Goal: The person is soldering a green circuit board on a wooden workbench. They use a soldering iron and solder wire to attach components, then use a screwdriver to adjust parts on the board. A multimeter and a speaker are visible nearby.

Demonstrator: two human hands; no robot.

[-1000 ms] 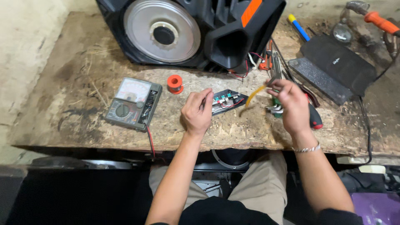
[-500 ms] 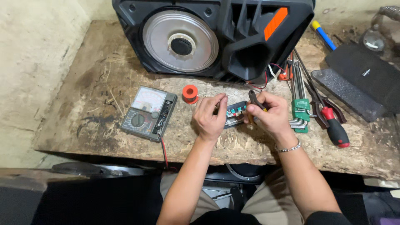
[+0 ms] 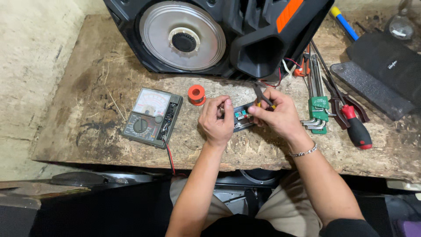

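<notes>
A small dark circuit board (image 3: 242, 117) with teal parts lies on the worn wooden bench (image 3: 87, 87), between my two hands. My left hand (image 3: 217, 119) pinches the board's left end with fingers curled. My right hand (image 3: 276, 115) grips a slim tool with a yellow handle (image 3: 262, 97), its tip down at the board's right end. A large black speaker box (image 3: 210, 35) with a silver cone lies just behind the hands.
An analog multimeter (image 3: 151, 117) with a red lead sits to the left, an orange solder spool (image 3: 196, 94) beside it. Right of my hands are a green hex key set (image 3: 316, 109), red-handled pliers (image 3: 355, 125), a black panel (image 3: 377, 74) and a blue-yellow screwdriver (image 3: 344, 22).
My right hand came in from the right with the yellow-handled tool and now meets the board. My left hand has closed onto the board's left end. The view shifted closer.
</notes>
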